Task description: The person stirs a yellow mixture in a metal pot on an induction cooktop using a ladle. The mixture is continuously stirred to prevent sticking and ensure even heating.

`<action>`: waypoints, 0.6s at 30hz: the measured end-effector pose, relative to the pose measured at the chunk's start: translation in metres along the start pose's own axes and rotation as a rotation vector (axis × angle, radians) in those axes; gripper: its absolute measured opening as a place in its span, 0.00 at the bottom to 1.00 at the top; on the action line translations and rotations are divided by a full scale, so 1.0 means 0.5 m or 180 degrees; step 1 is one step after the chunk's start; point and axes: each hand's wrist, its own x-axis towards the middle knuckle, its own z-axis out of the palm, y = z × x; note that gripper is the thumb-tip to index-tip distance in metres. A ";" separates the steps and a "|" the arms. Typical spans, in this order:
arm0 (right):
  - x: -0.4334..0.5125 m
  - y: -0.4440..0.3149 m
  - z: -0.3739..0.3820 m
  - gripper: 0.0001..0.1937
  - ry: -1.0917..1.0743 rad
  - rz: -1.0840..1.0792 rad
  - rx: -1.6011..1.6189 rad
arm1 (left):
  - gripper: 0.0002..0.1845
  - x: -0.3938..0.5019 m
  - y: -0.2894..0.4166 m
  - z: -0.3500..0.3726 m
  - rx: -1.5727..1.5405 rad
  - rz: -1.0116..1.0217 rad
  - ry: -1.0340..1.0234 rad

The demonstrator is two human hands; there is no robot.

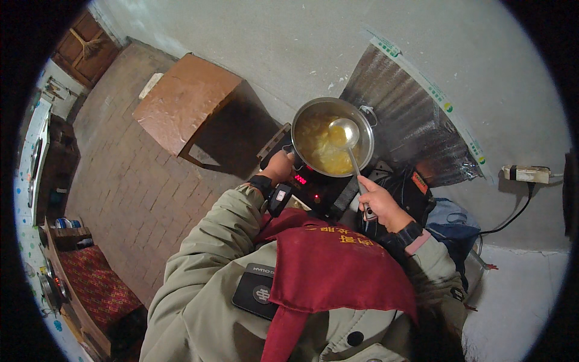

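A two-handled metal pot (333, 106) sits on a black electric cooktop (322, 192) whose red digits are lit. Inside the pot is yellowish soup (319, 154) with pale, egg-like pieces. My left hand (280, 167) is closed around the pot's near-left handle, which my fingers mostly cover. In my right hand (383, 202) is the grey handle of a metal ladle (353, 158). The ladle's bowl is over the pot, at the soup's surface, with some yellow liquid in it. The opposite pot handle (370, 116) is free.
Left of the pot stands a low table with a brown covering (192, 97). Foil sheeting (393, 99) is taped to the wall behind. A dark bag (405, 192) and blue fabric (452, 217) lie close to my right hand. A power strip (527, 174) hangs at right.
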 end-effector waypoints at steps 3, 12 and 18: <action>0.008 0.002 0.003 0.35 0.0004 -0.0076 -0.0057 | 0.24 -0.002 0.001 0.005 -0.0377 -0.0186 0.0052; 0.018 -0.004 0.013 0.33 -0.0228 0.0006 0.0249 | 0.22 -0.010 0.009 0.003 -0.0528 -0.0258 0.0034; -0.001 -0.007 -0.015 0.33 -0.0899 0.0115 0.1325 | 0.22 -0.007 0.005 0.003 -0.0468 -0.0268 -0.0038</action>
